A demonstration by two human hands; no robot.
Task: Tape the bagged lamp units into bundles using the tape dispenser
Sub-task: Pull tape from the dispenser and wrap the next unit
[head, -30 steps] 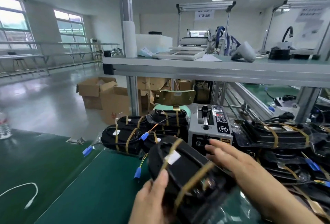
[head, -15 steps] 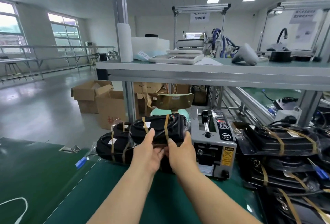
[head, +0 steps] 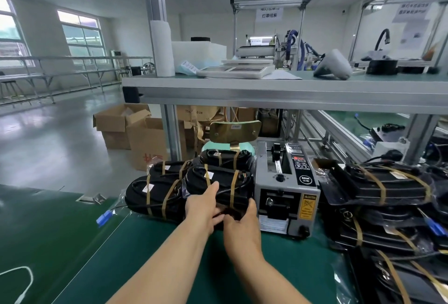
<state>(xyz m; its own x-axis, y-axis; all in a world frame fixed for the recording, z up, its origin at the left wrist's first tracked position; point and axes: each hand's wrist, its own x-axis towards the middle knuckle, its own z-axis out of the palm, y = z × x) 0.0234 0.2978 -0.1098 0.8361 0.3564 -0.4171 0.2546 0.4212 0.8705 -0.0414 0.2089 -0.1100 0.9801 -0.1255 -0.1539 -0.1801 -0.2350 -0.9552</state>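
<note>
left hand (head: 203, 208) and right hand (head: 240, 229) both grip a taped bundle (head: 219, 181) on the stack (head: 155, 194) beside dispenser (head: 278, 197), yellow CAUTION label (head: 308, 206) on its front, sign (head: 269, 15) behind reads 灯罩组装

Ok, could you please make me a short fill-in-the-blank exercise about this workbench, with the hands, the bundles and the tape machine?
1. Both the left hand and the right hand hold a black bundle, just ___ of the tape dispenser.
2. The dispenser stands on a ___ mat.
3. The connector on the mat, left of the bundles, is ___.
4. The caution label on the dispenser's front is ___.
Missing words: left, green, blue, yellow.
</note>
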